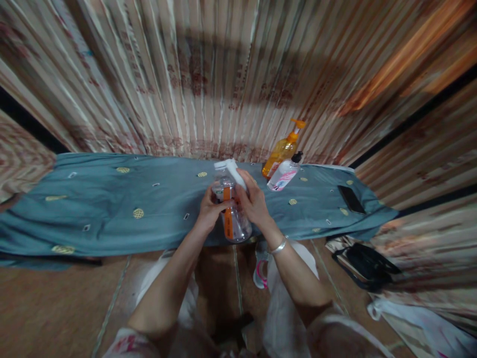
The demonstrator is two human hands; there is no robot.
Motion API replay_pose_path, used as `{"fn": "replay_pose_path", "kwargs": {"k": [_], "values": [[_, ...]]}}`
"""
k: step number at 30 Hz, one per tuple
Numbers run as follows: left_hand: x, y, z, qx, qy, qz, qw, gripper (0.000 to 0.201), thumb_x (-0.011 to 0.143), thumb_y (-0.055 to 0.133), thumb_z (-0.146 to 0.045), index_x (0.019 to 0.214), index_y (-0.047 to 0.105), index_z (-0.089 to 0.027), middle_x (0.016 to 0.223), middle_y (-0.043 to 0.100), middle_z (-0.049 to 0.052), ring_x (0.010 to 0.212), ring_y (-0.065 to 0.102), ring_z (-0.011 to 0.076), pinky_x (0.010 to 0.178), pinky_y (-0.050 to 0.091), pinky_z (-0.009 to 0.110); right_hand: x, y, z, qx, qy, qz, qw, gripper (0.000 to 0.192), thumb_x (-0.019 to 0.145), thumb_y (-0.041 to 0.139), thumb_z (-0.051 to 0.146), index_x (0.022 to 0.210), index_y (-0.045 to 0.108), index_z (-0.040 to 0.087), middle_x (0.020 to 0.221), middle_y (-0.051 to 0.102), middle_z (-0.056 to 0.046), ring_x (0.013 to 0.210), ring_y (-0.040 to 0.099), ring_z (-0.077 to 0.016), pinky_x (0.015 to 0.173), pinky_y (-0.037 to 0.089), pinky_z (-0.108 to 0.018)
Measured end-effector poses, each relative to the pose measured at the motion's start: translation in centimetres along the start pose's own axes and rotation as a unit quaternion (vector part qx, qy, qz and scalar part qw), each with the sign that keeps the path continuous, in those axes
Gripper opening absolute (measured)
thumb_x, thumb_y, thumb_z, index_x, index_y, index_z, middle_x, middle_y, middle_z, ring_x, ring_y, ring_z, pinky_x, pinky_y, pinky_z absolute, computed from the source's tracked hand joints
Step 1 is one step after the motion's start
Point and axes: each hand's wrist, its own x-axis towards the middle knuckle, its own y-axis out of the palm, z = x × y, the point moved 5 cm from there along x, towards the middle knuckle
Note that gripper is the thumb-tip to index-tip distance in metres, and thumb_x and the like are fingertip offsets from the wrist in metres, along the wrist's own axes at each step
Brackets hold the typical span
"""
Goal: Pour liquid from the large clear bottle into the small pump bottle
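Observation:
A clear plastic bottle [234,221] with an orange label strip and a white pump head stands at the near edge of a long surface covered with a blue-grey cloth [112,209]. My left hand [210,209] grips the bottle's left side. My right hand [253,201] holds its right side and upper part, close to the white pump; a bracelet is on that wrist.
An orange pump bottle [283,149] and a small white bottle with a black cap [285,174] stand at the back right. A black phone [350,199] lies near the right end. A dark bag [367,266] lies on the floor. Striped curtains hang behind.

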Motion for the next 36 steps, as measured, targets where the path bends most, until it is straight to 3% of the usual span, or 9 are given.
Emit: {"fn": "replay_pose_path", "kwargs": {"k": [5, 12, 15, 18, 21, 26, 29, 32, 36], "values": [[0.4, -0.6, -1.1, -0.049, -0.01, -0.006, 0.999, 0.044, 0.049, 0.085, -0.023, 0.086, 0.061, -0.02, 0.079, 0.069, -0.003, 0.072, 0.063, 0.0151, 0.074, 0.049, 0.03, -1.7, 0.3, -2.1, 0.092, 0.11, 0.023, 0.989, 0.049, 0.097, 0.045, 0.047, 0.132, 0.063, 0.018, 0.123, 0.072, -0.008, 0.114, 0.066, -0.0242, 0.104, 0.05, -0.04], [0.3, -0.6, -0.9, -0.077, 0.006, -0.027, 0.997, 0.056, 0.044, 0.083, -0.01, 0.095, 0.061, -0.024, 0.086, 0.071, -0.006, 0.078, 0.064, 0.0125, 0.079, 0.048, 0.026, -2.2, 0.9, 2.3, 0.01, 0.022, 0.018, 1.0, 0.05, 0.099, 0.044, 0.041, 0.143, 0.053, 0.019, 0.154, 0.048, -0.011, 0.145, 0.04, -0.0228, 0.12, 0.031, -0.041], [-0.2, -0.3, -0.6, -0.077, -0.026, -0.017, 0.997, 0.057, 0.042, 0.084, -0.01, 0.094, 0.063, -0.022, 0.082, 0.072, -0.005, 0.075, 0.065, 0.014, 0.075, 0.048, 0.027, 0.1, 0.8, 0.3, 0.07, 0.061, 0.016, 0.996, 0.049, 0.097, 0.047, 0.047, 0.137, 0.058, 0.022, 0.142, 0.06, -0.008, 0.134, 0.052, -0.0245, 0.114, 0.04, -0.042], [-0.2, -0.8, -1.0, -0.084, -0.041, -0.027, 0.995, 0.05, 0.043, 0.085, -0.015, 0.087, 0.063, -0.02, 0.078, 0.071, -0.004, 0.067, 0.063, 0.0142, 0.07, 0.049, 0.028, 0.4, 1.5, -3.2, 0.181, 0.171, 0.07, 0.966, 0.049, 0.088, 0.057, 0.055, 0.12, 0.07, 0.021, 0.105, 0.076, -0.003, 0.1, 0.067, -0.023, 0.091, 0.054, -0.037], [0.4, -2.0, -1.6, -0.095, -0.041, -0.05, 0.993, 0.043, 0.047, 0.086, -0.026, 0.081, 0.062, -0.019, 0.071, 0.068, -0.003, 0.06, 0.061, 0.0134, 0.065, 0.048, 0.029, -2.5, 2.9, -5.3, 0.269, 0.274, 0.129, 0.914, 0.042, 0.074, 0.07, 0.057, 0.093, 0.077, 0.021, 0.082, 0.076, 0.0, 0.082, 0.068, -0.0203, 0.078, 0.055, -0.032], [1.6, -3.8, -2.0, -0.097, -0.007, -0.098, 0.99, 0.046, 0.053, 0.086, -0.041, 0.086, 0.061, -0.02, 0.073, 0.067, -0.003, 0.062, 0.061, 0.0131, 0.066, 0.047, 0.028, -8.5, 3.5, -5.3, 0.35, 0.378, 0.078, 0.853, 0.044, 0.068, 0.076, 0.055, 0.098, 0.078, 0.022, 0.094, 0.079, -0.004, 0.092, 0.071, -0.0233, 0.084, 0.056, -0.035], [1.8, -4.1, -1.6, -0.089, 0.029, -0.129, 0.987, 0.054, 0.052, 0.089, -0.037, 0.093, 0.057, -0.024, 0.082, 0.067, -0.006, 0.072, 0.064, 0.0126, 0.073, 0.048, 0.027, -9.2, 2.0, -4.5, 0.274, 0.33, 0.002, 0.903, 0.047, 0.074, 0.071, 0.054, 0.109, 0.075, 0.023, 0.111, 0.077, -0.005, 0.106, 0.07, -0.0265, 0.097, 0.053, -0.041], [1.4, -3.3, -0.9, -0.084, 0.042, -0.122, 0.988, 0.061, 0.053, 0.091, -0.033, 0.103, 0.056, -0.029, 0.097, 0.069, -0.006, 0.091, 0.066, 0.0137, 0.083, 0.048, 0.025, -7.5, 0.8, -2.9, 0.145, 0.227, -0.002, 0.963, 0.046, 0.084, 0.062, 0.049, 0.119, 0.071, 0.021, 0.123, 0.073, -0.008, 0.117, 0.066, -0.0282, 0.105, 0.048, -0.046], [0.3, -1.5, 0.5, -0.091, 0.001, -0.06, 0.994, 0.049, 0.06, 0.083, -0.043, 0.1, 0.061, -0.026, 0.099, 0.07, -0.002, 0.096, 0.066, 0.018, 0.085, 0.051, 0.029, -4.0, 0.7, -1.2, 0.016, 0.146, 0.013, 0.989, 0.045, 0.095, 0.048, 0.038, 0.133, 0.062, 0.019, 0.136, 0.065, -0.012, 0.127, 0.06, -0.0276, 0.111, 0.044, -0.047]]}}
